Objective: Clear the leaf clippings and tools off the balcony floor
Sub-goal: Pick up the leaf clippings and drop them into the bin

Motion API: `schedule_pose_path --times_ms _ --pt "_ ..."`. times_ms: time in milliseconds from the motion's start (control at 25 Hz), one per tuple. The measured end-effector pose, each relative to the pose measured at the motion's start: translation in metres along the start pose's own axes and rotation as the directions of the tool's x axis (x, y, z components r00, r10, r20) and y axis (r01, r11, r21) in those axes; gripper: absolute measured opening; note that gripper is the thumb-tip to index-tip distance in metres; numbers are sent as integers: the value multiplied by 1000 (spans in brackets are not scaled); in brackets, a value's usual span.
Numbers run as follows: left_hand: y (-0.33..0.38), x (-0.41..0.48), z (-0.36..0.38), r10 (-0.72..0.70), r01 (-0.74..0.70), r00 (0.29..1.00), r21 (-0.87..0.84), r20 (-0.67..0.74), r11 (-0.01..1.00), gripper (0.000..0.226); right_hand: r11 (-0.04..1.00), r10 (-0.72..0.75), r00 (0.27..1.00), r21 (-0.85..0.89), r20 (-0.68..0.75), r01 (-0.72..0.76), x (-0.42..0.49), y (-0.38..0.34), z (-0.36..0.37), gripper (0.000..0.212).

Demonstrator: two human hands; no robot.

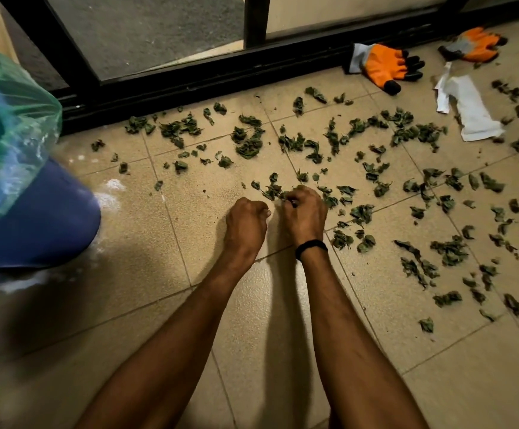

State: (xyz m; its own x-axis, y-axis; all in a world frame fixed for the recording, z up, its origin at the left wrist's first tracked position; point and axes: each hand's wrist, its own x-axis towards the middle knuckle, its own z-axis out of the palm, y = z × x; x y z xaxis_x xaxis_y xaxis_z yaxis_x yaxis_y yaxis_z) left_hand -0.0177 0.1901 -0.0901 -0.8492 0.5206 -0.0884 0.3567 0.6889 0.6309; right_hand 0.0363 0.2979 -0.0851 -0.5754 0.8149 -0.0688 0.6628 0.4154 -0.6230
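Dark green leaf clippings point(248, 144) lie scattered over the beige floor tiles point(146, 218), from the door track to the far right. My right hand point(304, 212) is curled on the floor, its fingers pinching a small clump of clippings point(275, 191). A black band circles that wrist. My left hand point(245, 221) is a closed fist right beside it, knuckles down on the tile; whether it holds leaves is hidden. Two orange and grey work gloves point(385, 65) point(471, 44) lie near the door track at the upper right.
A blue bin lined with a green plastic bag point(10, 140) stands at the left edge. White paper scraps point(468, 106) lie on the tiles at the right. A black sliding-door frame point(190, 85) runs along the far side of the floor.
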Motion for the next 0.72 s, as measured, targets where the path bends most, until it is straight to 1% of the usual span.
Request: schedule_pose_path --times_ms 80,200,240,320,400,440,520,560,640,720 --pt "-7 -2 -12 -15 10 998 -70 -67 997 14 997 -50 998 -52 36 52 -1 -3 8 17" --pt "-6 -4 -36 -59 31 986 -172 -158 985 14 998 15 1000 -66 13 -14 -12 -10 11 19" --pt "-3 -4 -45 -65 27 979 -193 -194 981 15 999 44 999 -27 -2 -44 -17 -14 11 20" --pt "6 -4 -65 -73 7 962 -241 -263 971 15 982 140 990 127 -5 -138 -27 -31 11 20" --pt "16 -7 -91 -73 -20 943 -273 -326 962 14 925 224 974 310 24 -220 -37 -55 13 21" --pt "20 -7 -107 -76 -37 930 -299 -359 953 14 883 238 969 403 63 -243 -42 -70 12 21" --pt "27 -10 -146 -90 -84 904 -380 -419 921 16 764 189 966 592 174 -256 -54 -109 5 22" --pt "28 -13 -170 -106 -102 889 -419 -445 902 16 694 127 966 676 224 -248 -61 -133 0 23" --pt "28 -17 -218 -132 -144 861 -484 -491 863 16 598 -28 966 779 258 -191 -72 -178 -19 26" --pt "12 -25 -270 -182 -161 808 -507 -560 847 14 536 -195 940 833 280 -137 -85 -228 -28 20"
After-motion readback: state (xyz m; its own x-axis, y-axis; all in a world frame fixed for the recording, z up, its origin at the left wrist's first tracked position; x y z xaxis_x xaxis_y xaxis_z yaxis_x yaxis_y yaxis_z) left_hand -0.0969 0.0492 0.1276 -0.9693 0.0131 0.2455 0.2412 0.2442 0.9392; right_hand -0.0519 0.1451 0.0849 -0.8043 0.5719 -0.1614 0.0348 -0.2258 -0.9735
